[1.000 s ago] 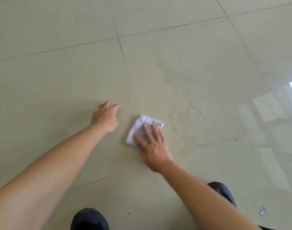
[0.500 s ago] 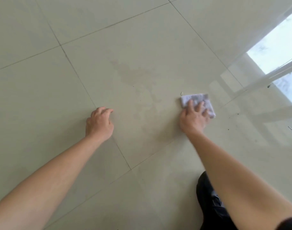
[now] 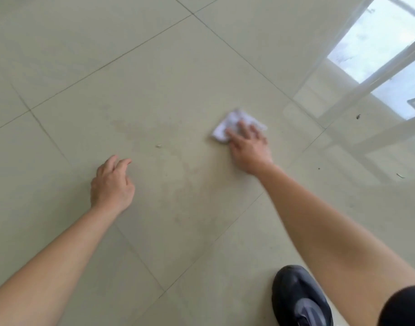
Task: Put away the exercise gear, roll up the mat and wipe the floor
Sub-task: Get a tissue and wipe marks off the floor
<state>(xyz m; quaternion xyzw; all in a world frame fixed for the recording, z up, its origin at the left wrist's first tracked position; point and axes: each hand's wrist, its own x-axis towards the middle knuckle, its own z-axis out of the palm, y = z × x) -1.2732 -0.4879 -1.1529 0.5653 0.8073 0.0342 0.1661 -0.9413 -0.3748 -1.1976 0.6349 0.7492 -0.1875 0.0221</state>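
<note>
Right hand (image 3: 248, 147): fingers straight and spread, pressed flat on a small white cloth (image 3: 232, 124), blurred, which lies on the pale tiled floor (image 3: 154, 78) ahead and to the right, well apart from the left hand (image 3: 112, 184); that hand holds nothing, its fingers loosely curled with the tips down toward the tile. Between the hands: a small pale crumb (image 3: 158, 146) and a faint brownish smear (image 3: 183, 180), both on the same tile. Outward: one dark shoe (image 3: 296, 295) at lower right, and dark specks (image 3: 357, 116) and a bright window reflection (image 3: 376, 41) on the glossy tiles at upper right.
</note>
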